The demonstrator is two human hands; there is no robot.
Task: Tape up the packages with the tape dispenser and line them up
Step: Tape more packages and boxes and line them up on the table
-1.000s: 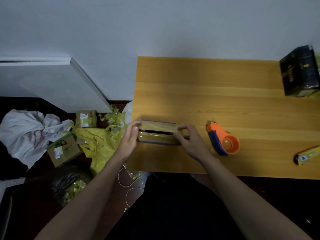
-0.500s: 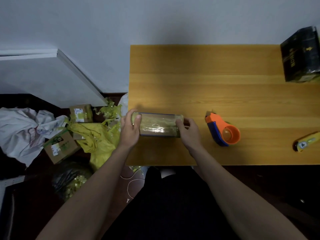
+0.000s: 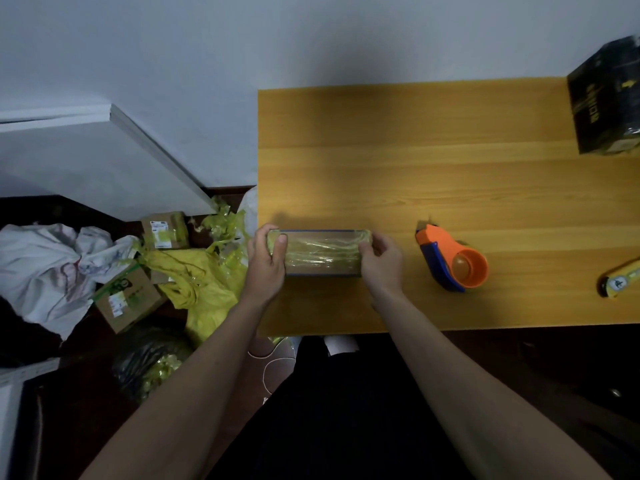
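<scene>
Both hands — left hand [image 3: 265,263], right hand [image 3: 381,263] — grip the taped package [image 3: 322,252].

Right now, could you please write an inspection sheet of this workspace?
Surface: wooden table, against a pale wall.
Job's things: taped package lying flat near the table's front-left corner; orange tape dispenser to its right, apart from it.
Clutter: black box at far right; yellow-labelled item at right edge.
Hands: left hand grips the package's left end; right hand grips its right end.
Cables: thin white cord below the table's front edge.
Surroundings: cardboard boxes, yellow plastic, white cloth on the floor.
</scene>
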